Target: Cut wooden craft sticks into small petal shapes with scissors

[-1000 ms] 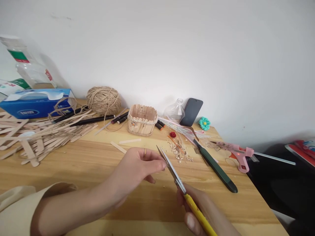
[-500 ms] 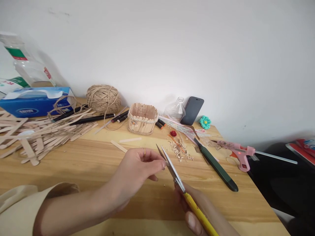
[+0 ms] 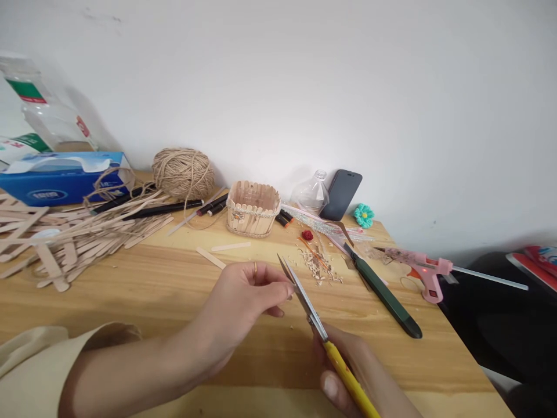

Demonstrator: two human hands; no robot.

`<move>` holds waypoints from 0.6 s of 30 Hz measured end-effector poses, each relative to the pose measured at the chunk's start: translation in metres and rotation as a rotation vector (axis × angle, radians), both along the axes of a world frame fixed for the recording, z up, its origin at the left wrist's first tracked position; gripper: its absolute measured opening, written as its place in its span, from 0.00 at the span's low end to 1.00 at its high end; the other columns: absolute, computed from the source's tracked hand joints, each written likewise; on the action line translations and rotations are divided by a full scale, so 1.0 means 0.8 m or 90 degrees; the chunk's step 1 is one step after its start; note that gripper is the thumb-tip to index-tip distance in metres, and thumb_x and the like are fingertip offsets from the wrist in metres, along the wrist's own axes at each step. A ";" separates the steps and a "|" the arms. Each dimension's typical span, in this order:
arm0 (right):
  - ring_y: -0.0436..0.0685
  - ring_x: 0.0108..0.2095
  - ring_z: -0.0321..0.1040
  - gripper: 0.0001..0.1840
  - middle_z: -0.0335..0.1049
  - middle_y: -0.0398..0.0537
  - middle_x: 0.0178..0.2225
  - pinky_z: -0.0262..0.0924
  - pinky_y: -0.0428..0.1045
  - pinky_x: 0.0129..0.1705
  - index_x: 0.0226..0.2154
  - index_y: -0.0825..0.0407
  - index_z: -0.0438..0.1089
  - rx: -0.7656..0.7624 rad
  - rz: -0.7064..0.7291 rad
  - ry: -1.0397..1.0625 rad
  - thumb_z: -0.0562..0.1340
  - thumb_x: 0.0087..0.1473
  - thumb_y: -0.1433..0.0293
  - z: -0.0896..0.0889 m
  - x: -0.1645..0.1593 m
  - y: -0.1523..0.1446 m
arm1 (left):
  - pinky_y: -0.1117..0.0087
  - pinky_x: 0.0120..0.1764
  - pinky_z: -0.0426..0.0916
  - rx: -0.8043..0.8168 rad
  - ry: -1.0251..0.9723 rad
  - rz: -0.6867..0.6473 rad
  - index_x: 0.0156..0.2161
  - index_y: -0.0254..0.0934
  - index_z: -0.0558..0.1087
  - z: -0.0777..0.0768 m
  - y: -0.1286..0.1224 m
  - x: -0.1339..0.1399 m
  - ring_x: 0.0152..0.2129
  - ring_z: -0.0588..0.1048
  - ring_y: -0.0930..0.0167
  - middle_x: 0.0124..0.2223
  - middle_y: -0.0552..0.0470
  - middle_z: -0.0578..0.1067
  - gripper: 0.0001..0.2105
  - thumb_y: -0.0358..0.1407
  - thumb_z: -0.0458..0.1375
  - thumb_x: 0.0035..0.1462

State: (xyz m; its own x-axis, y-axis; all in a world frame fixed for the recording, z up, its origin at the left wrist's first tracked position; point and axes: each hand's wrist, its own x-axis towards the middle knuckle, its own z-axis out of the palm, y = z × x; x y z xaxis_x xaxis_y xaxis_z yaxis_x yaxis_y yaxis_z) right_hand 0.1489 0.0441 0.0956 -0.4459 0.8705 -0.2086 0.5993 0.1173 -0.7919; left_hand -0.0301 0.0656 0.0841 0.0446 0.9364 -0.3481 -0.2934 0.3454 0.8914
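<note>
My right hand (image 3: 348, 371) grips yellow-handled scissors (image 3: 315, 322), whose blades point up and away from me with a narrow gap between their tips. My left hand (image 3: 248, 307) wears a ring and is closed in a pinch right at the blades. Whatever lies between that thumb and finger is too small to make out. Just beyond the blades, small wood clippings (image 3: 319, 267) are scattered on the table, with a red rose ornament (image 3: 307, 235) behind them. A small basket of wooden sticks (image 3: 252, 217) stands past my left hand, and two loose craft sticks (image 3: 230, 247) lie in front of it.
To the left are many craft sticks (image 3: 93, 244), a twine ball (image 3: 183, 173) and a blue tissue pack (image 3: 65, 180). On the right lie a green utility knife (image 3: 387, 296) and a pink glue gun (image 3: 424, 268). A phone (image 3: 342, 194) leans on the wall beside a turquoise flower (image 3: 363, 215).
The scissor blades have drawn slightly closer together, and my right thumb has shifted a little left on the handle. My left hand stays nearly in place.
</note>
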 end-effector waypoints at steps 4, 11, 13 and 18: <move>0.55 0.26 0.59 0.34 0.61 0.44 0.21 0.57 0.46 0.25 0.22 0.51 0.65 0.002 0.001 -0.006 0.50 0.44 0.37 -0.003 -0.003 0.003 | 0.74 0.27 0.65 -0.005 -0.008 0.007 0.19 0.35 0.72 0.002 -0.001 0.000 0.22 0.67 0.75 0.21 0.56 0.71 0.03 0.31 0.61 0.39; 0.48 0.19 0.46 0.30 0.47 0.36 0.17 0.44 0.44 0.19 0.19 0.49 0.51 -0.076 0.002 -0.027 0.51 0.46 0.39 -0.014 0.007 0.010 | 0.76 0.25 0.65 -0.005 -0.013 -0.017 0.22 0.34 0.74 0.001 0.001 -0.006 0.23 0.67 0.76 0.24 0.55 0.73 0.04 0.33 0.63 0.41; 0.49 0.19 0.50 0.25 0.50 0.36 0.17 0.46 0.45 0.20 0.20 0.49 0.54 -0.052 -0.031 -0.098 0.55 0.47 0.46 -0.018 0.016 0.017 | 0.76 0.24 0.65 -0.010 -0.010 -0.028 0.22 0.34 0.75 0.001 0.001 -0.006 0.23 0.67 0.75 0.24 0.54 0.72 0.05 0.34 0.64 0.41; 0.60 0.29 0.68 0.14 0.71 0.50 0.28 0.61 0.50 0.30 0.32 0.54 0.67 0.130 -0.124 -0.371 0.58 0.48 0.60 -0.034 0.038 0.047 | 0.77 0.22 0.66 -0.019 0.000 -0.051 0.22 0.34 0.74 0.002 -0.001 -0.005 0.22 0.67 0.76 0.24 0.55 0.71 0.04 0.34 0.63 0.43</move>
